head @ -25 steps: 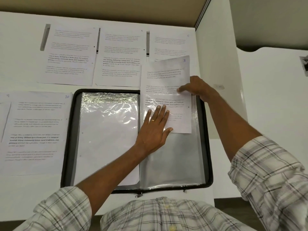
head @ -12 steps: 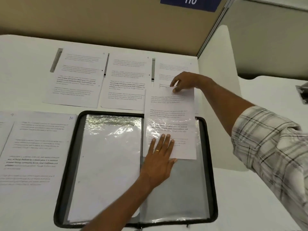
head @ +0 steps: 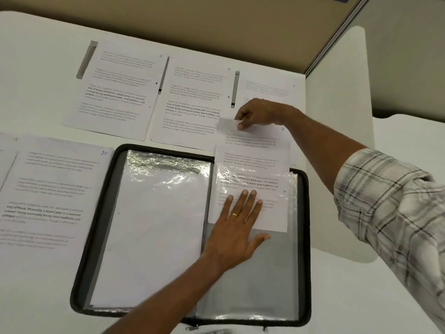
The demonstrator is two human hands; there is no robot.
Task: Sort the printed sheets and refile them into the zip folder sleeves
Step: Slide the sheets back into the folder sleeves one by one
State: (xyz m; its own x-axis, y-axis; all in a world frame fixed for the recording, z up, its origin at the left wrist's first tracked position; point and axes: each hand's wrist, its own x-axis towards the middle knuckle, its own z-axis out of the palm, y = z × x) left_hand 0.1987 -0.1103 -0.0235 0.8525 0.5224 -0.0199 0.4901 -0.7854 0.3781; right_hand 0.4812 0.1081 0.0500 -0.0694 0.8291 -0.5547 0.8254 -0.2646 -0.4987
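Printed white sheet point(head: 252, 160) half inside clear plastic sleeve point(head: 265, 273) | right hand point(head: 257, 113) pinches top edge; left hand point(head: 237, 227) flat, pressing sleeve | risk: sheet may buckle if pushed skewed.

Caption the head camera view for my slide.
Right hand pinches the top of a printed sheet partly inside a sleeve of the zip folder; left hand flat on it.

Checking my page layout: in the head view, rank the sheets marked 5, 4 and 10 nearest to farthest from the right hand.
1. Sheet 5, back row, just left of the right hand, which pinches sheet 3.
2. Sheet 4, back row, farther left.
3. Sheet 10, front left, beside the zip folder.
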